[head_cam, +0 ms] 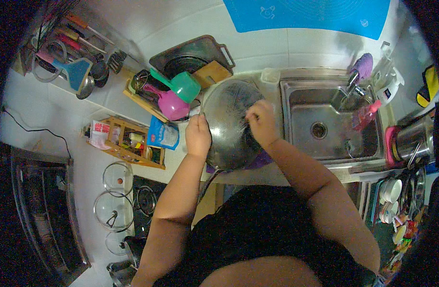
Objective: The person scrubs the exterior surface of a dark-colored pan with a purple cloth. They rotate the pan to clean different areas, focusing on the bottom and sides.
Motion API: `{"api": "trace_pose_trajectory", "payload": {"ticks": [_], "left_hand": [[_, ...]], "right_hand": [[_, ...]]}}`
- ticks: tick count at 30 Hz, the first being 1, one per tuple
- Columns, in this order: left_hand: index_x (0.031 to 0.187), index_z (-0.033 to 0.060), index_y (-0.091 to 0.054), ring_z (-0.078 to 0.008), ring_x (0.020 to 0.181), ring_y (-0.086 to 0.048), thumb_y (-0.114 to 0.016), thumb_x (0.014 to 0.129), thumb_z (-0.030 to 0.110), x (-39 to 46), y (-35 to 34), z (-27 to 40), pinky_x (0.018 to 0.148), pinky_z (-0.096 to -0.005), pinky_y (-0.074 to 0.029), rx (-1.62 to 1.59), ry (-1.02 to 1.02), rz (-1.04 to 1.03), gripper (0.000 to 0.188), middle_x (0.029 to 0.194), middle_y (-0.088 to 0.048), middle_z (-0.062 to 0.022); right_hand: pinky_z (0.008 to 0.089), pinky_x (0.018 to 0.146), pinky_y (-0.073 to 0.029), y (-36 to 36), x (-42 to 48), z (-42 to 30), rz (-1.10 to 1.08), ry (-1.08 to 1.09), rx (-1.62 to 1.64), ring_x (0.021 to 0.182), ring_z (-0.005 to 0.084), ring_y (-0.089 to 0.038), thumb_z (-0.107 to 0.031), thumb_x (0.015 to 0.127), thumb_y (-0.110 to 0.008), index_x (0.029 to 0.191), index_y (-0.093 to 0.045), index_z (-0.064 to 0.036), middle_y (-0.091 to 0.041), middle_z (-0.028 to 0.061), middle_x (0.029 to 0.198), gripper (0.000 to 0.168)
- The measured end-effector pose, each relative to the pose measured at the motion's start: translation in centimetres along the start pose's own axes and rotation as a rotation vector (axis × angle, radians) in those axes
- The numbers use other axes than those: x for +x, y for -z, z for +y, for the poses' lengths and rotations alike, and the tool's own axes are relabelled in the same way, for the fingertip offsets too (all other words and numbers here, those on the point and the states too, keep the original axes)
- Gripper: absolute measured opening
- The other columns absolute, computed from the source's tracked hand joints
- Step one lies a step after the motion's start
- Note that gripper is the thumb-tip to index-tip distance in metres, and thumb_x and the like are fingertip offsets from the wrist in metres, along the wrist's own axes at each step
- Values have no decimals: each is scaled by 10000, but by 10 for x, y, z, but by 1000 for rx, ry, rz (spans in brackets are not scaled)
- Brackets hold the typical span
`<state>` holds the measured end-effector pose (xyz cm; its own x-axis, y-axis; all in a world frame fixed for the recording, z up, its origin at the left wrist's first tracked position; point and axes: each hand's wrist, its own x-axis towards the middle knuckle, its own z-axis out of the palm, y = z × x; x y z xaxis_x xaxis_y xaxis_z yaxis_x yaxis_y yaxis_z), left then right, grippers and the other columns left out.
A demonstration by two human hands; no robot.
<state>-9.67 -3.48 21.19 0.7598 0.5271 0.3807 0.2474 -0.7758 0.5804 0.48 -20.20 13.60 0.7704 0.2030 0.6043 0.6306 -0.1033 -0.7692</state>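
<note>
A large round metal pan [226,132] is in front of me on the counter, its scuffed, scratched grey surface facing up. Its dark handle [209,184] points back toward my body. My left hand [199,135] grips the pan's left rim, thumb on top. On the right part of the scratched area, my right hand [263,122] rests with its fingers curled in. Whether something small is inside those fingers is hidden. Purple cloth [260,161] shows from under the pan's near edge.
To the right is a steel sink [334,132] with a faucet [355,86] and a pink bottle [366,115]. Green [186,88] and pink [173,105] scoops stand left behind the pan. A blue pouch [163,133] and wooden rack [128,141] sit at left.
</note>
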Motion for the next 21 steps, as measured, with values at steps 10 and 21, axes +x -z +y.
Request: {"api": "trace_pose_trajectory", "payload": {"ticks": [10, 21], "left_hand": [[842, -34, -560, -373, 715, -560, -460, 997, 189, -8, 6, -6, 686, -418, -443, -106, 48, 12, 289, 775, -589, -234], [835, -37, -557, -365, 720, -563, -455, 1001, 195, -5, 4, -2, 692, -416, -443, -25, 65, 18, 303, 774, -589, -237]], "right_hand": [[447, 809, -414, -10, 9, -15, -1, 124, 94, 870, 345, -541, -21, 678, -637, 702, -606, -129, -586, 110, 812, 115], [416, 725, -398, -13, 18, -14, 101, 36, 47, 788, 335, -526, 6, 688, -608, 699, -560, -100, -548, 112, 785, 117]]}}
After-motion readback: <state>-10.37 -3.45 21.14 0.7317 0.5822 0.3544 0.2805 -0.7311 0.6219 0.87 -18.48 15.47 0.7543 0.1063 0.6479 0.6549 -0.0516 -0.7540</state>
